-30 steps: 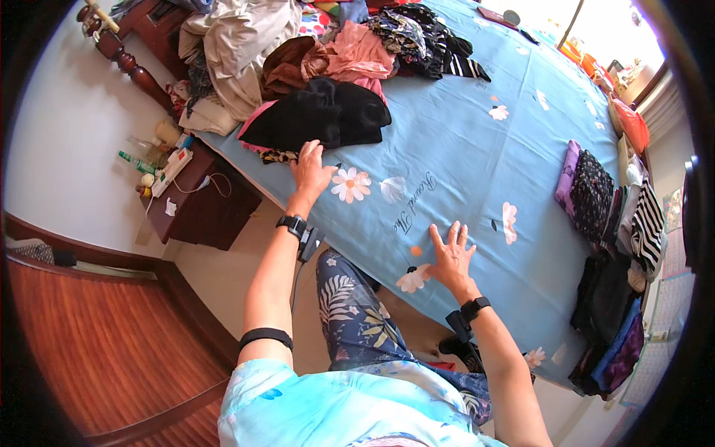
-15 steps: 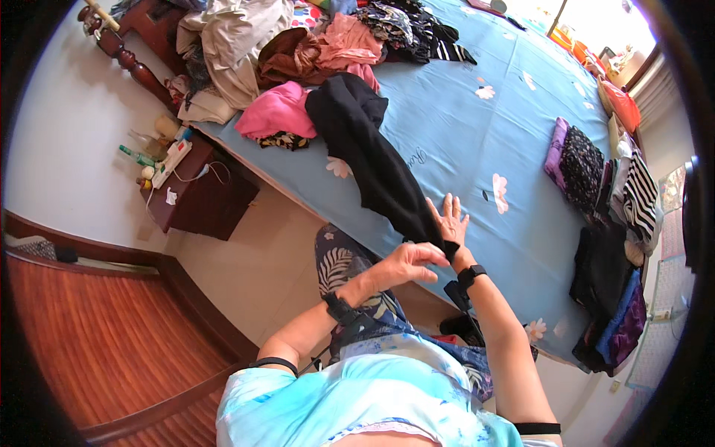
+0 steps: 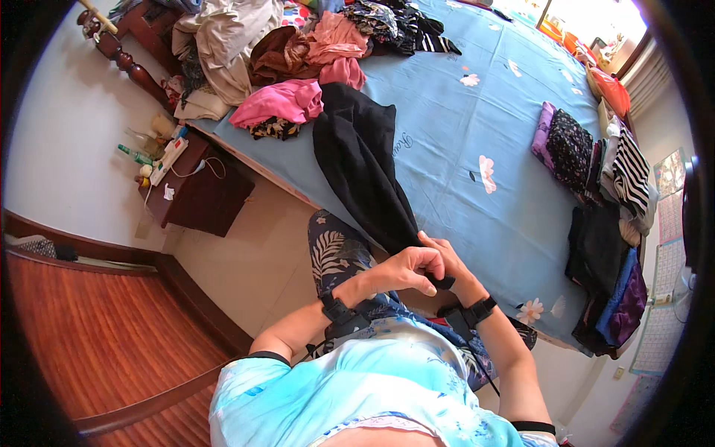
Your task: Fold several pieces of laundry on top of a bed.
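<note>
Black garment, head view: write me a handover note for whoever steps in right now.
Left hand: closed on the near end of the black garment.
Right hand: grip on the same end, beside the left.
Garment: stretched from the hands across the blue bed toward the unsorted pile.
Done: folded stacks lie along the bed's right edge.
Left: this garment is unfolded; the pile is large.

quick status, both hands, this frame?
Left hand: closed, holding the near end of the black garment.
Right hand: closed on the same end of the black garment, touching the left hand.
</note>
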### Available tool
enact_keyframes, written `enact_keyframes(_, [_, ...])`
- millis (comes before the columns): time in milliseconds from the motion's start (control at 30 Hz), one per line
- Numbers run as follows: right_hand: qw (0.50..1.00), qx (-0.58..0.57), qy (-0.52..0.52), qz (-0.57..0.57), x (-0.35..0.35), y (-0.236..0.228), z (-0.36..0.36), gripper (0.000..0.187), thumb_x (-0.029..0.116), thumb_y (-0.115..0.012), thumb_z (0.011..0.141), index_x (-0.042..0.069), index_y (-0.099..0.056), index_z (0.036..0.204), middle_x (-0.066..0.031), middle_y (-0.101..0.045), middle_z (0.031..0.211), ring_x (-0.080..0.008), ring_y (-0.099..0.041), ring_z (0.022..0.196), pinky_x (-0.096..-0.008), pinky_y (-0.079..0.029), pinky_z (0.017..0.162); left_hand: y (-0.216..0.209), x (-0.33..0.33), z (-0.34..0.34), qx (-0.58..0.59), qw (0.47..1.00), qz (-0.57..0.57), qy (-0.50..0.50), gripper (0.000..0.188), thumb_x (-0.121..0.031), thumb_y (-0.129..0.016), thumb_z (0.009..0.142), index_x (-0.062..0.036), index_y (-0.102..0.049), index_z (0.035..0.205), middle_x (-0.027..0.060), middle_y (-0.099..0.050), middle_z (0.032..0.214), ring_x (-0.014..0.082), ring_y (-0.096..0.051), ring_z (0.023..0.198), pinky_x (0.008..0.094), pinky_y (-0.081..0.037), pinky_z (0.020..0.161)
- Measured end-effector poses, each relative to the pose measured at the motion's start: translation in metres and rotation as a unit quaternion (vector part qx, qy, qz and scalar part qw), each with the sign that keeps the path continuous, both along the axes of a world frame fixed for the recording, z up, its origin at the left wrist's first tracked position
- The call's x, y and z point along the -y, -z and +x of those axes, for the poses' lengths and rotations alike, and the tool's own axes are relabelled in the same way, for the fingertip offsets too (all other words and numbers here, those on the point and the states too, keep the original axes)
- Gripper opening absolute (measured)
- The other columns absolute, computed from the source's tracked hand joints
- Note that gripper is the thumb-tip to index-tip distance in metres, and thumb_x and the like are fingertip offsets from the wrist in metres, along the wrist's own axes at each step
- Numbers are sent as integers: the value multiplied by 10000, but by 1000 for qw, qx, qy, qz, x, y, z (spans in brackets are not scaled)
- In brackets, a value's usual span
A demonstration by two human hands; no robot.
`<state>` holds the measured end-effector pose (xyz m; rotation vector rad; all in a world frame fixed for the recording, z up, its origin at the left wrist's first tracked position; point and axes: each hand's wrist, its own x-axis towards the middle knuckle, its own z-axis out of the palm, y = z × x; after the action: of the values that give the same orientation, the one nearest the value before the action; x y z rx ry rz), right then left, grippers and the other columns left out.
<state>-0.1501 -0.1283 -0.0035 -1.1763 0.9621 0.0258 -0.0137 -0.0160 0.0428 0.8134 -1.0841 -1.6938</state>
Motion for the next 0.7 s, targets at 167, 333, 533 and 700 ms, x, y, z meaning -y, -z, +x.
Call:
enact_keyframes(167, [989, 94, 115, 19, -17, -31, 3, 305, 313, -613, 925, 13, -633, 876, -13, -613, 735, -76, -573, 620, -227, -473, 544, 1, 0, -3, -59, 997, -2, -38, 327, 25, -731, 730, -36, -566, 1005, -27, -549, 896, 49, -497, 860, 203, -441, 730])
enact_keyframes(333, [970, 153, 186, 12, 9, -50, -9, 201, 214, -645, 888, 14, -660, 871, -25, -658, 776, -98, -598, 635, -248, -473, 554, -2, 1, 20, 15, 990, 28, -140, 149, 39, -644, 803, -59, -547, 858, -37, -532, 785, 57, -553, 745, 212, -469, 698])
enact_keyframes(533, [955, 182, 222, -76, 42, -93, -22, 198, 215, -671, 877, 19, -654, 860, 5, -618, 716, -74, -563, 590, -228, -419, 505, -16, -2, 59, 50, 963, -2, -266, 127, -97, -641, 887, -90, -523, 841, -35, -528, 735, 61, -531, 682, 205, -464, 674])
enact_keyframes(700, [946, 178, 259, -84, 50, -97, -39, 194, 201, -689, 861, 9, -660, 864, 14, -612, 727, -70, -558, 619, -224, -418, 537, -8, -10, 68, 126, 947, 12, -294, 160, -87, -674, 865, -92, -518, 828, -44, -529, 724, 51, -517, 685, 188, -456, 670])
